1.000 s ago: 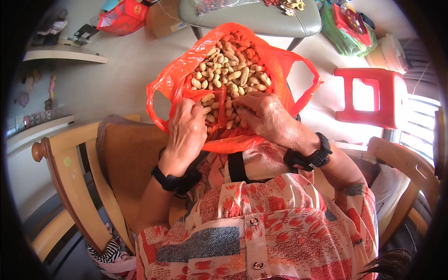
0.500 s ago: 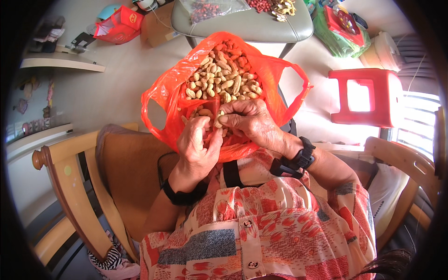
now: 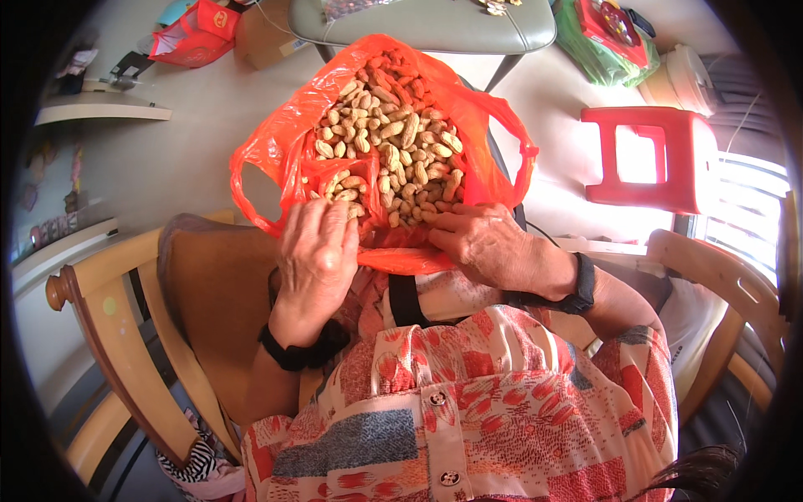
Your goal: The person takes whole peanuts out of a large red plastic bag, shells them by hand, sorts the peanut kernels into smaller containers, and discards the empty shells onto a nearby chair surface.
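Observation:
An orange-red plastic bag (image 3: 280, 142) full of unshelled peanuts (image 3: 410, 155) stands open in front of me. At its near left rim, my left hand (image 3: 318, 255) has its fingers bent over the edge, closed on the plastic next to some peanuts. My right hand (image 3: 489, 251) is closed on the near right rim, its fingertips close to the nuts. Both thumbs are mostly hidden. A fold of the bag separates a small group of peanuts (image 3: 345, 186) on the left from the larger heap.
Beyond the bag is a grey-green padded seat (image 3: 418, 32) with a clear bag (image 3: 360, 7) and some shells (image 3: 502, 7) on it. A red plastic stool (image 3: 690, 163) stands at right. Wooden chair backs (image 3: 113, 335) flank me. A red carrier bag (image 3: 196, 35) sits far left.
My hands have moved apart from the bag's middle to its near rim. The peanut pinched between them is no longer in my fingers. The view has shifted, with the bag slightly higher and left.

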{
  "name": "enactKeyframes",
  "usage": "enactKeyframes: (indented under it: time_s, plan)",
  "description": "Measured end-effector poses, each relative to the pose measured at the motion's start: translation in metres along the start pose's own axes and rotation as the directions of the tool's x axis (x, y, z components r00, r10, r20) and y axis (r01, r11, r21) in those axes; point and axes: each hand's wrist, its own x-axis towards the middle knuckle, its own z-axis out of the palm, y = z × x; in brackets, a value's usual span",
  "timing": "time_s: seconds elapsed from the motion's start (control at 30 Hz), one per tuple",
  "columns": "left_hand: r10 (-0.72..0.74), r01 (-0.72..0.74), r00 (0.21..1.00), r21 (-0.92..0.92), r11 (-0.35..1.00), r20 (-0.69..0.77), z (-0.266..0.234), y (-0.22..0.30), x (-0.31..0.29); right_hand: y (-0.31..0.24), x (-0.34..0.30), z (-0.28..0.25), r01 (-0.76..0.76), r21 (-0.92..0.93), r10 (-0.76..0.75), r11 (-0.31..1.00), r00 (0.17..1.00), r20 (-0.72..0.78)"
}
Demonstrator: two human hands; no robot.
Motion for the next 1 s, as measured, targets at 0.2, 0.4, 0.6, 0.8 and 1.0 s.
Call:
enactKeyframes:
  time_s: [0.2, 0.4, 0.6, 0.8, 1.0]
  plan:
    - [0.201, -0.2, 0.969, -0.022, 0.98, 0.145, 0.019, 0.006, 0.013, -0.001, -0.009, 0.008, 0.017, -0.047, -0.016, 0.999, 1.0, 0.011]
    - [0.174, -0.178, 0.964, -0.002, 0.984, 0.199, 0.029, 0.001, 0.016, -0.002, -0.009, 0.018, -0.004, -0.037, 0.003, 0.999, 0.999, -0.033]
    - [0.032, -0.099, 0.969, 0.268, 0.958, 0.243, 0.024, -0.013, 0.001, -0.005, -0.01, 0.015, -0.017, -0.006, 0.017, 1.0, 1.0, -0.009]
    - [0.192, -0.222, 0.962, 0.145, 0.964, 0.192, 0.024, -0.002, 0.012, -0.002, -0.015, 0.016, -0.026, 0.001, 0.026, 1.0, 0.996, 0.088]
    - [0.535, -0.524, 0.798, -0.119, 0.843, 0.276, 0.048, 0.018, 0.026, -0.001, -0.015, 0.022, 0.038, 0.063, -0.045, 0.997, 0.993, 0.108]
